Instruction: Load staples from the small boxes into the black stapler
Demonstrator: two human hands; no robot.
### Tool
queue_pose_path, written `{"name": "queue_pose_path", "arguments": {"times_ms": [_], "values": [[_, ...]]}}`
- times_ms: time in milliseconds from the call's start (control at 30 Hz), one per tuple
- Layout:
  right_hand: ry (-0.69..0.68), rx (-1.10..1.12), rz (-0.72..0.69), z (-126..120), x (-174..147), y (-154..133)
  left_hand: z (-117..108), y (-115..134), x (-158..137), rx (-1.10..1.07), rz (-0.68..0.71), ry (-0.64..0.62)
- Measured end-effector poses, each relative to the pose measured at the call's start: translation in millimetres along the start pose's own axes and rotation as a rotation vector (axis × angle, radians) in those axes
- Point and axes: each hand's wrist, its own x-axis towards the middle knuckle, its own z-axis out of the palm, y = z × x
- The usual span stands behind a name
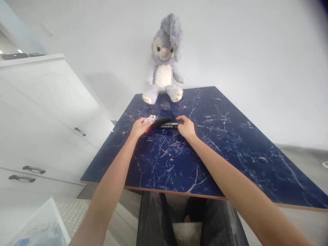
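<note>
Holding, left: your left hand [138,128] grips a white-and-red box [151,118], thumb across it; it seems to steady one end of the stapler [163,120] too, but you can't tell how many fingers are on which.
Holding, right: your right hand [186,127] pinches the other end of the stapler, thumb and finger closed on it; the far fingers are hidden.
Stapler: between your two hands, above or on the table; contact beneath can't be told. Long axis runs left to right, roughly along the near edge. Black arm tilts up toward your right, away from the metal rail [167,125].
Box: at the stapler's left end, white end facing up and to your right. Left hand has it; right hand is the farther one, with the stapler's length between.
Nearer hand: neither for the stapler, one at each end; left for the box.
Table [174,164]: dark blue, veined, under both forearms.
Toy [164,77]: grey plush, seated beyond the stapler at the far edge.
Cabinet [43,112]: white, off your left side.
</note>
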Motion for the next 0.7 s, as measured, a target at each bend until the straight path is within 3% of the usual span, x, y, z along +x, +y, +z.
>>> {"name": "queue_pose_path", "arguments": {"times_ms": [100, 200, 333, 500, 700], "values": [[-0.050, -0.159, -0.191, -3.2, -4.3, 1.8, 0.5, 4.4, -6.8, 0.086, 0.030, 0.048], [-0.136, -0.332, -0.380, -6.7, -6.7, 3.0, 0.2, 10.2, -12.2, 0.161, 0.155, 0.171], [-0.203, -0.494, -0.469, -17.3, -5.4, 2.5, -2.9, 18.0, -16.1, 0.044, 0.279, 0.309], [-0.180, -0.582, -0.491, -27.7, -5.0, -1.6, -7.3, 25.4, -21.6, -0.085, 0.250, 0.341], [-0.243, -0.505, -0.562, -30.0, -5.4, -1.1, -1.9, 28.1, -17.4, -0.393, 0.065, 0.329]]}}
